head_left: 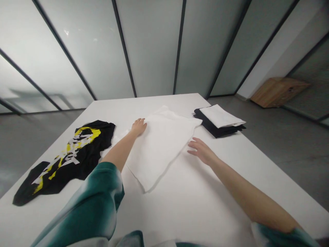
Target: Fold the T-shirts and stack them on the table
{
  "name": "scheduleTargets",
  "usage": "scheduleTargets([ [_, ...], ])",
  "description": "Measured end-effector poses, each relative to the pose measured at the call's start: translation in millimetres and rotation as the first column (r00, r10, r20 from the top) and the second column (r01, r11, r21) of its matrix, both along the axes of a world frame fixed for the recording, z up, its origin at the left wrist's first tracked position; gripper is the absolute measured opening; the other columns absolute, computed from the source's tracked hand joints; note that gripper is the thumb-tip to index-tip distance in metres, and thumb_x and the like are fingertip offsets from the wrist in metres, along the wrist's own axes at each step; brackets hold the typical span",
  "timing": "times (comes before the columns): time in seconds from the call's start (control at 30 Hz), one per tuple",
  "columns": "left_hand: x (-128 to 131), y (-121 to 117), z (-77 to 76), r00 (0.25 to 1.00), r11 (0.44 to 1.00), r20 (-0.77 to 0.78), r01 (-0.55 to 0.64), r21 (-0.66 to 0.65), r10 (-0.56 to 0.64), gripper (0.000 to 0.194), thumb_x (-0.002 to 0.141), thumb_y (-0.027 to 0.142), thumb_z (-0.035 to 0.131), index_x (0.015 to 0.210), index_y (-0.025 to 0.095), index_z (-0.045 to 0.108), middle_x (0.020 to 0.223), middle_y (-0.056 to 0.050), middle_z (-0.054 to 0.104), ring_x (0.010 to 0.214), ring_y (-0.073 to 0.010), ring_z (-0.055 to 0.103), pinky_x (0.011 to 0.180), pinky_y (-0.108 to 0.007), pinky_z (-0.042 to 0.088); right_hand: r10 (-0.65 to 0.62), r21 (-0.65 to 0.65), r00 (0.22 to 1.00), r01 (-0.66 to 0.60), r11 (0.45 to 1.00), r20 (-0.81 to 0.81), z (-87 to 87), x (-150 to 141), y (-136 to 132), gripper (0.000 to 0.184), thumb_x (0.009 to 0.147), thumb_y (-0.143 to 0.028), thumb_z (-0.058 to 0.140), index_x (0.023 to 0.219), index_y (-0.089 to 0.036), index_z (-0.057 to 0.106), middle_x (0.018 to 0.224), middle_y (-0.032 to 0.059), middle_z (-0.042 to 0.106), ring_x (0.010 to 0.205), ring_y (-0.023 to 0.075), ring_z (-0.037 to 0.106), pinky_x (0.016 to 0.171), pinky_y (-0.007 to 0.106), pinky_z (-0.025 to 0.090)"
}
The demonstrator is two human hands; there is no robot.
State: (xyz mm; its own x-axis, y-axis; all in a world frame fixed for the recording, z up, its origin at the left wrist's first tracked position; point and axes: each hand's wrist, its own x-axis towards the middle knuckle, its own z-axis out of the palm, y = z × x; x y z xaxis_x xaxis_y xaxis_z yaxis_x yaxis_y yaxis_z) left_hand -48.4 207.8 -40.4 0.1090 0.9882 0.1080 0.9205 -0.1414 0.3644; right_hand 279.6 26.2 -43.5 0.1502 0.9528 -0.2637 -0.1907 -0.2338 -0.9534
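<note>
A white garment [159,147] lies partly folded in the middle of the white table [205,206]. My left hand [138,126] rests on its upper left edge, fingers curled down onto the cloth. At the garment's right edge my right hand [202,150] hovers just above or on the table, fingers stretched out and apart, holding nothing.
A black T-shirt with a yellow and white print [66,156] lies spread at the table's left. A stack of folded clothes, white on black [219,120], sits at the far right. Glass partition walls stand behind; a wooden box [279,91] is on the floor at right.
</note>
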Motion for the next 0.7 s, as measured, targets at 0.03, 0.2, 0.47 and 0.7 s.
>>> scheduleTargets([
  [0.03, 1, 7, -3.0, 1.000, 1.000, -0.009, 0.003, -0.020, -0.003, 0.049, 0.092, 0.030, 0.045, 0.138, 0.015, 0.051, 0.146, -0.019, 0.048, 0.135, -0.0315, 0.045, 0.110, -0.044, 0.034, -0.016, -0.010, 0.996, 0.015, 1.000, -0.093, 1.6, -7, -7, 0.040, 0.062, -0.025, 0.072, 0.098, -0.028, 0.055, 0.093, 0.0015, 0.067, 0.094, 0.0210, 0.064, 0.077, 0.037, 0.057],
  [0.2, 14, 37, -11.6, 1.000, 0.998, -0.014, -0.023, -0.057, 0.023, 0.050, 0.091, 0.032, 0.047, 0.136, 0.012, 0.051, 0.140, -0.024, 0.052, 0.131, -0.0317, 0.050, 0.108, -0.043, 0.036, -0.116, -0.079, 0.929, 0.093, 0.992, -0.351, 8.0, -36, -15, 0.035, 0.055, -0.010, 0.065, 0.085, -0.024, 0.052, 0.091, 0.0022, 0.068, 0.087, 0.0203, 0.067, 0.075, 0.034, 0.057],
  [0.47, 24, 64, -9.7, 0.982, 0.969, 0.070, -0.161, -0.189, 0.177, 0.052, 0.071, 0.033, 0.072, 0.116, 0.010, 0.063, 0.120, -0.029, 0.064, 0.117, -0.0408, 0.060, 0.095, -0.048, 0.047, 0.016, -0.103, 0.980, -0.037, 0.994, -0.197, 12.7, -52, -13, 0.045, 0.063, -0.016, 0.064, 0.105, -0.028, 0.053, 0.075, -0.0046, 0.062, 0.073, 0.0160, 0.063, 0.058, 0.027, 0.052],
  [0.7, 15, 63, -3.1, 0.954, 0.993, 0.282, -0.082, -0.086, 0.103, 0.045, 0.068, 0.038, 0.073, 0.105, 0.013, 0.068, 0.108, -0.024, 0.071, 0.114, -0.0399, 0.061, 0.090, -0.046, 0.048, 0.007, -0.054, 0.981, -0.017, 0.998, -0.194, -0.2, -42, -4, 0.025, 0.066, -0.015, 0.069, 0.091, -0.019, 0.068, 0.071, 0.0010, 0.063, 0.065, 0.0148, 0.060, 0.062, 0.029, 0.055],
])
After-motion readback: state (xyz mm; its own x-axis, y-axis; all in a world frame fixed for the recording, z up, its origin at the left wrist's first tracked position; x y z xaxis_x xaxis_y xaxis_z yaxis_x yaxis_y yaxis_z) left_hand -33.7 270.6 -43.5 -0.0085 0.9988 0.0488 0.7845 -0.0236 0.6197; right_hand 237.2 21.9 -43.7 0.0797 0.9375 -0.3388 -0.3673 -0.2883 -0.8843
